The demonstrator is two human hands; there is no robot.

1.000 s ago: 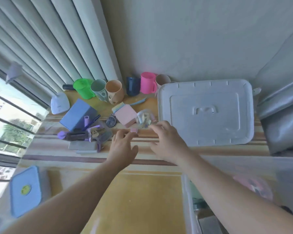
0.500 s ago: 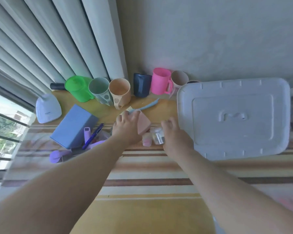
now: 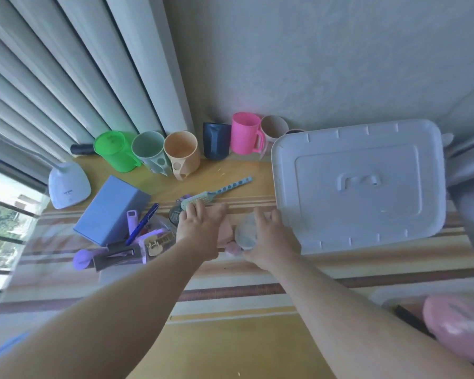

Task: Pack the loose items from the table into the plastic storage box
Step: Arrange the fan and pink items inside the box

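While our left hand [image 3: 200,228] grips the pale pink rectangular block [image 3: 226,231], our right hand [image 3: 271,242] curls round a small clear plastic cup [image 3: 246,235], both just beside the white plastic lid [image 3: 359,184]; no writing is legible.

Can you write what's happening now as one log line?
left hand: on pink block | right hand: grips clear tub | lid: on table

small dark print on the white lamp base [image 3: 69,187], too blurred to read, no other text legible
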